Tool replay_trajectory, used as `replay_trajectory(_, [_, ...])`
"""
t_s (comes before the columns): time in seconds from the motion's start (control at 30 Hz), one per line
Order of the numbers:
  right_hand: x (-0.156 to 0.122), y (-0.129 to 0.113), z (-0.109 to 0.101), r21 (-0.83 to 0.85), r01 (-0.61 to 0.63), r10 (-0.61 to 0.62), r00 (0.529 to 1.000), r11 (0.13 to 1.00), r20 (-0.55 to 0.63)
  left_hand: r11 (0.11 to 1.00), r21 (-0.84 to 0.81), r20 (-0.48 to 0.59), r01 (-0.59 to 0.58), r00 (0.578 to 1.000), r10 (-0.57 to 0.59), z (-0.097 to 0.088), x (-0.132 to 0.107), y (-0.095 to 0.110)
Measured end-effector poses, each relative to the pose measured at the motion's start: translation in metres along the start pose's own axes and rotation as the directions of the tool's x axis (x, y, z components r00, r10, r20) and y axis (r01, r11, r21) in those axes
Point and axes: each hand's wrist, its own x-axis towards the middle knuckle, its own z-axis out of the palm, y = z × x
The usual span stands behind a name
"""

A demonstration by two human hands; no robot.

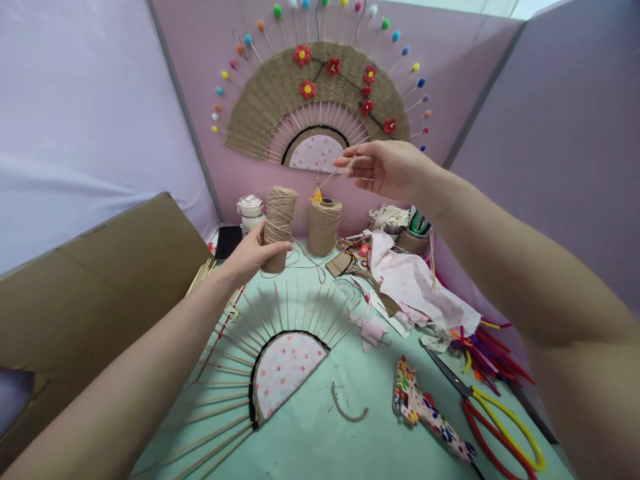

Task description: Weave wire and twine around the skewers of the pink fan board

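My left hand point(250, 255) is wrapped round a spool of brown twine point(280, 217), held upright above the table. My right hand point(383, 167) is raised at the right, its fingers pinching a thin twine strand that runs down to the left. Behind them stands a second, larger twine spool point(324, 230). Below my left hand lies a half-circle fan base point(287, 370), covered in dotted pink cloth with a black edge. Thin wooden sticks point(277, 303) spread outward from it. A short curved piece of twine point(350, 417) lies beside the base.
A finished-looking fan point(260, 100) with red flowers hangs on the back wall. Scissors point(480, 400) and a floral-patterned glue gun point(425, 413) lie at right. Pink cloth point(420, 280), pipe cleaners point(495, 353) and a white bottle point(251, 212) stand or lie around. Cardboard point(100, 307) leans at left.
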Motion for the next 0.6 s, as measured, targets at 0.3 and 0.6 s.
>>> replay_trajectory(0.3, [0.009, 0.018, -0.034, 0.068, 0.166, -0.154, 0.976, 0.984, -0.154, 0.917, -0.327, 0.132, 0.229, 0.972, -0.195, -0.027, -0.003, -0.018])
replay_trajectory(0.6, [0.009, 0.044, -0.048, -0.07, 0.118, -0.135, 0.938, 0.99, -0.318, 0.937, -0.25, 0.006, 0.244, 0.968, -0.251, -0.034, 0.008, -0.04])
